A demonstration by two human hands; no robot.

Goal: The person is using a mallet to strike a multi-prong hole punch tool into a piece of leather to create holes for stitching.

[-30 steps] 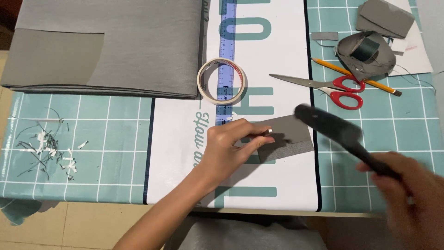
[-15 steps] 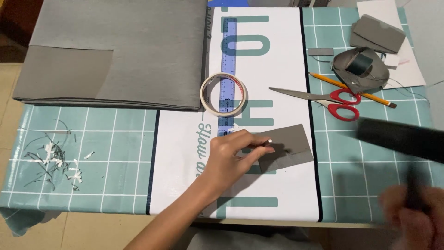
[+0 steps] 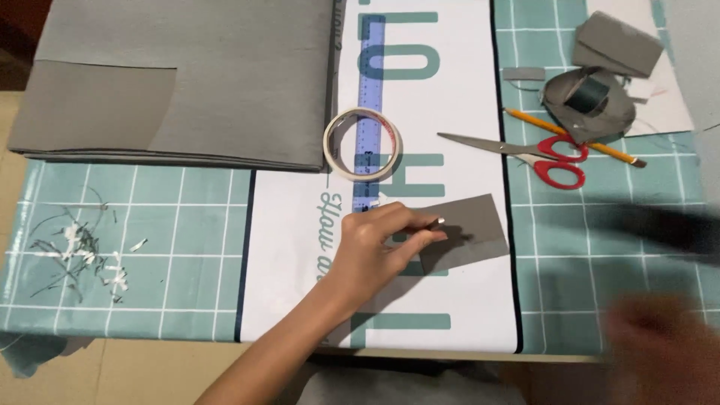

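Teal gridded cutting mat (image 3: pixel 150 247) covers the tabletop from edge to edge, and over its middle lies a long white printed sheet (image 3: pixel 300 262) with big teal letters. Up at the far left sits a broad stack of folded grey fabric (image 3: pixel 187 75), the biggest thing out. A translucent blue ruler (image 3: pixel 369 82) runs down the white sheet, and a roll of pale tape (image 3: pixel 363 143) lies across its lower end. Off to the right there are red-handled scissors (image 3: pixel 525 150), a yellow pencil (image 3: pixel 574 138) just beyond them, and a heap of grey offcuts (image 3: pixel 600 82); thread and paper scraps (image 3: pixel 75 251) litter the left of the mat. Now the action: the left hand (image 3: pixel 371 251) is pressed flat on a small grey rectangular piece (image 3: pixel 465 229), fingers (image 3: pixel 416 238) spread on its left end, pinning rather than gripping. The right hand (image 3: pixel 660 352) is a blur at the lower right, and a dark smeared shape (image 3: pixel 660 225) streaks above it; I cannot tell whether those fingers are closed around it. My worry: anything moving that fast close to the pinning fingertips could clip them, or knock the piece askew on the slick sheet.
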